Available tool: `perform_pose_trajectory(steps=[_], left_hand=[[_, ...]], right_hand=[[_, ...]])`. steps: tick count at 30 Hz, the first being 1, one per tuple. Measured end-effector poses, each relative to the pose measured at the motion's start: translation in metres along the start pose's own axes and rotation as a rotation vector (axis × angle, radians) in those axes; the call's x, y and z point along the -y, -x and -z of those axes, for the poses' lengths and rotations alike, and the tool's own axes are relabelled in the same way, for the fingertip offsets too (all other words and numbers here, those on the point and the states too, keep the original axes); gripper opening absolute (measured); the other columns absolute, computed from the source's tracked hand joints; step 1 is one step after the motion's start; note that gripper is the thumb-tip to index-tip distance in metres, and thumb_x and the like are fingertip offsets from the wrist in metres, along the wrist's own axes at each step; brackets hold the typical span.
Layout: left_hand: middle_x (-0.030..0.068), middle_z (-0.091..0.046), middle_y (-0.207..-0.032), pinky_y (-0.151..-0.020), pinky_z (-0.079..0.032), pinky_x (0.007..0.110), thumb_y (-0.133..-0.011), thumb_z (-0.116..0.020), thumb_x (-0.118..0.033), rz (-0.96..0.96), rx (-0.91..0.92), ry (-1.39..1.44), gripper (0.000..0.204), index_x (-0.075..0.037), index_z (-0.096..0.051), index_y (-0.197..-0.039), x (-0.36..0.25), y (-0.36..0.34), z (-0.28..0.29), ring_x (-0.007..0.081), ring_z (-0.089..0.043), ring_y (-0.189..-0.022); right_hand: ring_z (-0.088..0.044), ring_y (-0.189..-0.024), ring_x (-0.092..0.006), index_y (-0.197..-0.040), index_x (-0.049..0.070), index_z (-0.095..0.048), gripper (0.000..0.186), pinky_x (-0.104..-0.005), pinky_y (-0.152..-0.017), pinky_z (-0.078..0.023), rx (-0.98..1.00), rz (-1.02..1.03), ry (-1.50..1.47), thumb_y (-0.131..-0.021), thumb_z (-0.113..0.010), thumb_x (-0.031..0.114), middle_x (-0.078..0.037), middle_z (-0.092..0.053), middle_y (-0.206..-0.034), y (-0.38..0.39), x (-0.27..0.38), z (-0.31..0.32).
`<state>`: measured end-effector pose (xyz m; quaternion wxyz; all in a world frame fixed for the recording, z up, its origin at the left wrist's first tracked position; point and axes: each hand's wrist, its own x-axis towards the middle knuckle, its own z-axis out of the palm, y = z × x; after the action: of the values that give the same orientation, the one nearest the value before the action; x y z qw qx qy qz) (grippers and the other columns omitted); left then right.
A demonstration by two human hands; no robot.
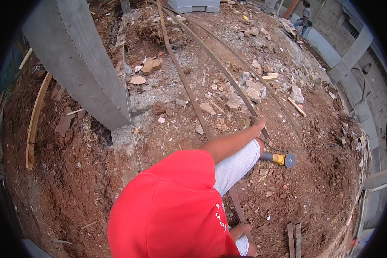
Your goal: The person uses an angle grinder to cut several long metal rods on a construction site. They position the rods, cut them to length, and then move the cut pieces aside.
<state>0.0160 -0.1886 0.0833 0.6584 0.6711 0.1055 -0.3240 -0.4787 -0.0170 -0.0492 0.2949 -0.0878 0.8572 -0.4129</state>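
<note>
My left hand (257,124) reaches past my left knee and is closed round the near end of a long metal bar (219,64). A second long bar (182,77), brown and flat, passes under my arm and leg. Its near part shows again lower down, where my right hand (241,230) is closed on it beside my right knee; some of those fingers are hidden. A yellow and dark angle grinder (278,158) with a round grey disc lies on the soil just beyond my left knee. Its cord runs off to the right.
A third thin bar (253,73) lies alongside. Two short metal pieces (294,241) rest at lower right. A concrete column (79,60) rises at left, near a taut string (124,64) and a curved plank (38,120). Rubble (245,92) litters the soil. A person (305,19) is far right.
</note>
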Motion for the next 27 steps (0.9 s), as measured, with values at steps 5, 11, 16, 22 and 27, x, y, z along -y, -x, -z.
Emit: perform_pose_trajectory(steps=[5, 11, 16, 22, 27], left_hand=[[0.0289, -0.066, -0.127, -0.091, -0.056, 0.045, -0.082, -0.075, -0.029, -0.080, 0.026, -0.021, 0.076, 0.013, -0.045, -0.137, -0.005, 0.019, -0.016, 0.0367, -0.069, -0.113], [0.0248, -0.069, -0.127, -0.089, -0.055, 0.042, -0.081, -0.077, -0.032, 0.041, 0.147, 0.108, 0.056, 0.004, -0.069, -0.123, -0.009, -0.035, 0.011, 0.0361, -0.070, -0.110], [0.0160, -0.076, -0.105, -0.083, -0.055, 0.039, -0.085, -0.075, -0.037, -0.211, 0.346, -0.380, 0.041, -0.007, -0.078, -0.112, -0.036, 0.009, 0.079, 0.0269, -0.071, -0.092], [0.0128, -0.069, -0.074, -0.066, -0.050, 0.046, -0.082, -0.070, -0.028, -0.391, 0.679, -1.467, 0.025, -0.004, -0.071, -0.080, 0.004, 0.075, 0.392, 0.0248, -0.063, -0.069], [0.0107, -0.076, -0.104, -0.084, -0.053, 0.045, -0.085, -0.076, -0.041, 0.613, 1.065, -1.643, 0.038, -0.011, -0.077, -0.108, 0.096, 0.167, 0.574, 0.0277, -0.068, -0.089]], right_hand=[[-0.069, -0.109, -0.0340, -0.130, 0.000, -0.063, 0.050, -0.0514, -0.087, -0.059, 0.244, 0.209, 0.595, -0.089, -0.067, 0.029, -0.017, -0.069, -0.124, -0.012, 0.014, 0.004], [-0.069, -0.115, -0.0290, -0.135, 0.012, -0.065, 0.046, -0.0485, -0.088, -0.059, 0.467, 1.081, 2.185, -0.094, -0.065, 0.032, -0.010, -0.068, -0.131, -0.002, 0.030, -0.008], [-0.069, -0.120, -0.0247, -0.140, 0.021, -0.066, 0.044, -0.0461, -0.089, -0.059, 0.543, 1.133, 2.587, -0.098, -0.064, 0.035, -0.005, -0.068, -0.138, -0.015, 0.032, -0.009], [-0.071, -0.115, -0.0247, -0.138, 0.018, -0.067, 0.041, -0.0498, -0.085, -0.058, 0.221, 1.330, 2.538, -0.100, -0.061, 0.033, -0.004, -0.069, -0.136, -0.038, -0.016, -0.007], [-0.071, -0.115, -0.0251, -0.137, 0.016, -0.067, 0.041, -0.0496, -0.085, -0.058, 0.295, 1.205, 2.430, -0.100, -0.062, 0.032, -0.005, -0.070, -0.135, -0.023, -0.006, -0.004]])
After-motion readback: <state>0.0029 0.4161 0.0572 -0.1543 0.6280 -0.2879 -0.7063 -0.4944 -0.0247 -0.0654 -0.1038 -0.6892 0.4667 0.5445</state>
